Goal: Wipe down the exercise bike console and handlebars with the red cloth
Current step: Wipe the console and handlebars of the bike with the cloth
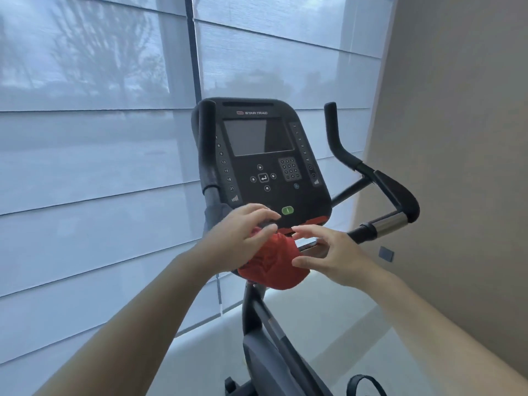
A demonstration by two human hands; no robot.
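Red cloth bunched just below the console

My left hand [245, 232] rests curled over the red cloth [274, 264] under the console [263, 155]; my right hand [331, 255], fingers spread, touches its right edge.

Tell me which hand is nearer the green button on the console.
Left. The left hand has fingertips almost touching the green button, just beside it; the right hand sits lower, below the console edge.

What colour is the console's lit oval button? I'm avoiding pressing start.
Green, clearest in the head view.
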